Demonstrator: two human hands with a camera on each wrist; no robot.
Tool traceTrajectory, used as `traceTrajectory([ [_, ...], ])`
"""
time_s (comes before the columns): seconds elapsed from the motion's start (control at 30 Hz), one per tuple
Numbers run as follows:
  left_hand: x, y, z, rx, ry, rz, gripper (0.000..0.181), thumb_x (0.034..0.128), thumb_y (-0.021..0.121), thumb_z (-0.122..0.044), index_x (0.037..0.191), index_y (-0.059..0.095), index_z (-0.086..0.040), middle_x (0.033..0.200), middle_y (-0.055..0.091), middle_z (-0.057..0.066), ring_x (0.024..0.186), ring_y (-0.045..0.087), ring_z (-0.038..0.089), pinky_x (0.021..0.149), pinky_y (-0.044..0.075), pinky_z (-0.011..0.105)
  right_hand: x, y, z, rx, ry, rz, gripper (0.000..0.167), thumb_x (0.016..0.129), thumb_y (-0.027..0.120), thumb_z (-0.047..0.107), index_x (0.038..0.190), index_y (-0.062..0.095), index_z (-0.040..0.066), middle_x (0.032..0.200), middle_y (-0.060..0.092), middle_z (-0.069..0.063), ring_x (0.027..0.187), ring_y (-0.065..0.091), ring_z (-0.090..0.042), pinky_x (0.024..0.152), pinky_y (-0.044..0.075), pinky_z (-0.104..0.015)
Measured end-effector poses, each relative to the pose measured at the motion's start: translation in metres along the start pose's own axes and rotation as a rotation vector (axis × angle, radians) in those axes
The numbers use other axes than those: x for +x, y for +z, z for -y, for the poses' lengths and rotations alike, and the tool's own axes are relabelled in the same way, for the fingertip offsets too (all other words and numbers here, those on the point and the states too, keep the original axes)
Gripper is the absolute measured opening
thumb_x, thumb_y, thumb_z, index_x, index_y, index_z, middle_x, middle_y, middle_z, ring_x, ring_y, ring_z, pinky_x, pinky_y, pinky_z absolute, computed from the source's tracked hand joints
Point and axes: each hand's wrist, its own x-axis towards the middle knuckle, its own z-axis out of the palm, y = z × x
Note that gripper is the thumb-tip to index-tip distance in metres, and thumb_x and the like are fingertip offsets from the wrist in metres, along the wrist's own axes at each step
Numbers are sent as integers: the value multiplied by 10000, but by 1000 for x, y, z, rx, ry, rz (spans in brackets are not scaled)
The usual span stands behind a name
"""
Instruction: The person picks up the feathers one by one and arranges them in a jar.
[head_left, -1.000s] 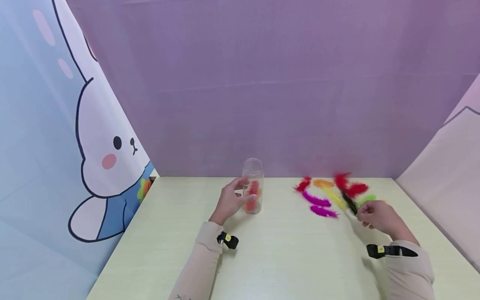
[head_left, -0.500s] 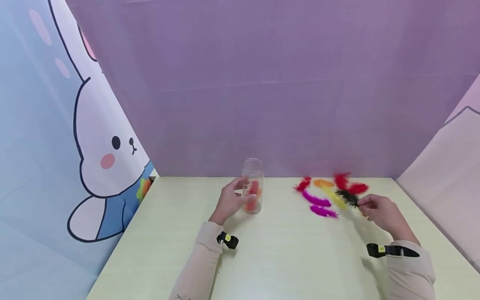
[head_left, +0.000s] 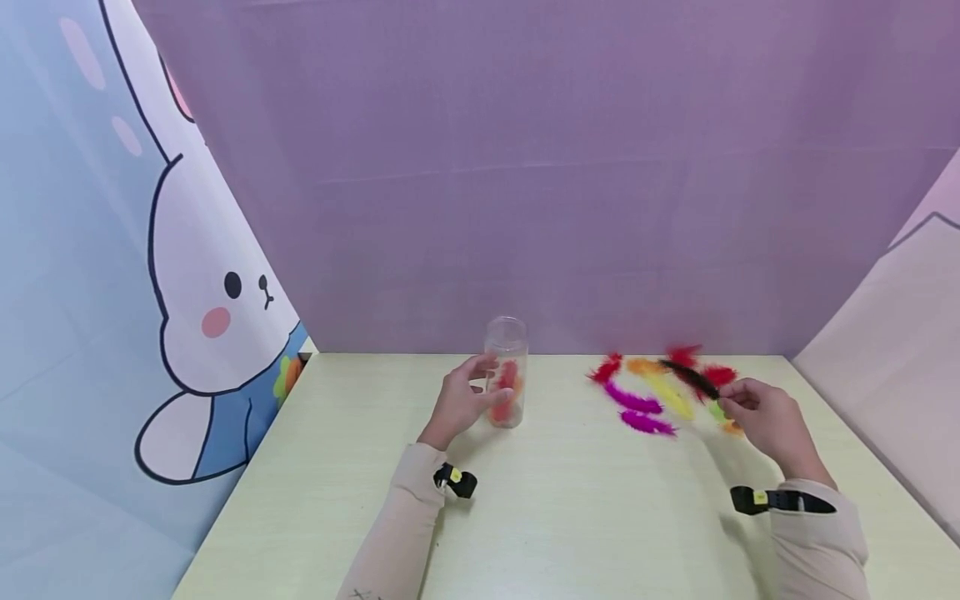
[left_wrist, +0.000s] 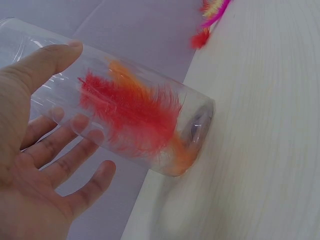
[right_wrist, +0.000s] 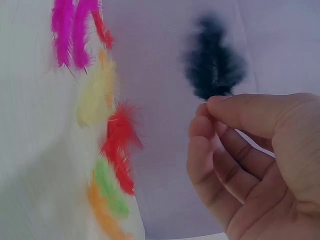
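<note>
My left hand (head_left: 467,398) grips a clear, upright jar (head_left: 507,333), thumb on one side and fingers on the other. Inside the jar, the left wrist view shows a red feather (left_wrist: 135,117) and orange feathers (left_wrist: 127,77). My right hand (head_left: 767,421) pinches a black feather (head_left: 690,379) between thumb and fingertips, held up above the other feathers. Around it on the table lie red feathers (head_left: 718,375), a yellow feather (head_left: 669,395), a green feather (right_wrist: 111,187) and an orange feather (right_wrist: 104,215) close to the hand.
Left of these are two magenta feathers (head_left: 647,423), another red feather (head_left: 606,368) and another orange feather (head_left: 645,367). The pale table (head_left: 570,517) ends at a purple cloth backdrop (head_left: 570,183). A rabbit-printed cloth (head_left: 202,317) hangs at the left.
The black feather, pinched in my right hand, has risen and swung to point left, uncovering the green and orange feathers beneath. My left hand and the jar have stayed still.
</note>
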Motion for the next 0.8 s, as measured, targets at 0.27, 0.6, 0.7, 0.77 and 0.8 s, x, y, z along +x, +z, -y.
traceTrajectory([
  [0.27, 1, 1, 2, 5, -1, -1, 677, 802, 887, -325, 1399, 603, -181, 1287, 703, 39, 1220, 639, 256, 991, 557, 479, 2, 2, 5, 9, -12, -27, 202, 1016, 631, 175, 1115, 688, 9, 1001, 749, -218, 721, 707, -159, 598, 536, -251],
  [0.6, 2, 1, 2, 6, -7, 6, 667, 807, 883, -328, 1393, 603, -178, 1293, 696, 49, 1231, 626, 266, 1007, 548, 499, 5, 7, 13, 3, -30, -45, 214, 1013, 636, 152, 1125, 710, -15, 990, 734, -235, 700, 689, -160, 559, 504, -251],
  [0.7, 1, 1, 2, 6, -4, 7, 667, 809, 882, -326, 1395, 602, -175, 1294, 696, 51, 1229, 627, 268, 1006, 548, 501, 6, 10, 15, -2, -71, -82, 180, 1003, 637, 118, 1102, 719, -8, 930, 734, -200, 652, 652, -97, 539, 478, -247],
  [0.77, 1, 1, 2, 7, -2, 7, 667, 810, 881, -329, 1396, 601, -175, 1293, 697, 50, 1228, 628, 268, 1006, 548, 501, 7, 11, 16, 5, -90, -101, 163, 995, 637, 91, 1093, 719, -10, 910, 732, -197, 628, 631, -61, 530, 470, -244],
  [0.8, 1, 1, 2, 7, -1, 6, 667, 810, 881, -330, 1396, 602, -177, 1293, 697, 49, 1229, 628, 267, 1006, 549, 501, 7, 12, 17, 11, -93, -106, 161, 994, 636, 85, 1094, 717, -12, 910, 730, -198, 622, 622, -46, 526, 471, -243],
])
